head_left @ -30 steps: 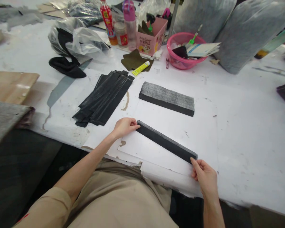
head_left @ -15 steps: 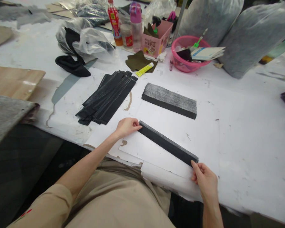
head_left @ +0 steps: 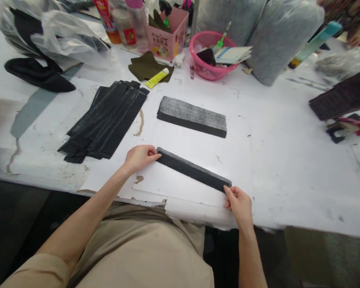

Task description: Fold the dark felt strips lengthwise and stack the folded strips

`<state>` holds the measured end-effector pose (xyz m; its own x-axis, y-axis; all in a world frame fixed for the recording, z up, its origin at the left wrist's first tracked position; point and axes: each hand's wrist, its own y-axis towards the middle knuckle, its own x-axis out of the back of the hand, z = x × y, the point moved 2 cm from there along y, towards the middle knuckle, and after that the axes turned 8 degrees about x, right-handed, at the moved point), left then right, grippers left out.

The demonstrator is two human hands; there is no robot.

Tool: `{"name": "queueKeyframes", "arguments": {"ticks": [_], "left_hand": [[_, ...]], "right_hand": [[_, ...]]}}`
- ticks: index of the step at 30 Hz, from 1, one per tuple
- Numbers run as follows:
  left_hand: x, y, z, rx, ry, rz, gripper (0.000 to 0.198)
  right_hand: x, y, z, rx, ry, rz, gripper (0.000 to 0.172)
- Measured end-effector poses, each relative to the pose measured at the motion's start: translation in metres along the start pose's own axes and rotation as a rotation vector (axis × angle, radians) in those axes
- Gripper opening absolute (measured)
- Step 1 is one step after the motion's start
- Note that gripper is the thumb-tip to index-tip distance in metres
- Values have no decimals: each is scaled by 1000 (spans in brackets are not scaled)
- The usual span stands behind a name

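A long black fabric strip (head_left: pixel 193 170) with a grey upper edge lies slantwise near the table's front edge. My left hand (head_left: pixel 141 157) pinches its left end between thumb and fingers. At the strip's right end, my right hand (head_left: pixel 239 203) is closed with the thumb on top; its other fingers are partly hidden. Just beyond lies a neat stack of strips (head_left: pixel 192 116), grey on top with a black front edge. To the left of my left hand is a fanned pile of black strips (head_left: pixel 105 120).
Behind the strips are a yellow tube (head_left: pixel 157 78) on dark green fabric pieces (head_left: pixel 144 66), a pink box (head_left: pixel 165 38) and a pink basin (head_left: pixel 216 72). A black shoe-shaped item (head_left: pixel 39 76) lies at left. A dark folded piece (head_left: pixel 342 94) sits at right.
The camera view has turned to the right, so everything sits further left in the picture. Both hands keep hold of the strip's ends, and it lies much as before.
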<state>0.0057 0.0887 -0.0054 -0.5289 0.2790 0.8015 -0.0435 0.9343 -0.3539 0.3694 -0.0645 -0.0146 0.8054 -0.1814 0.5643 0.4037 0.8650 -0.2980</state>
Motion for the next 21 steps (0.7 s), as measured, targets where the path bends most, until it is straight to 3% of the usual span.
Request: {"name": "queueKeyframes", "arguments": {"ticks": [21], "left_hand": [[1,0,2,24,20,44,34]], "right_hand": [[-2,0,2,13,9,-31,49]]}}
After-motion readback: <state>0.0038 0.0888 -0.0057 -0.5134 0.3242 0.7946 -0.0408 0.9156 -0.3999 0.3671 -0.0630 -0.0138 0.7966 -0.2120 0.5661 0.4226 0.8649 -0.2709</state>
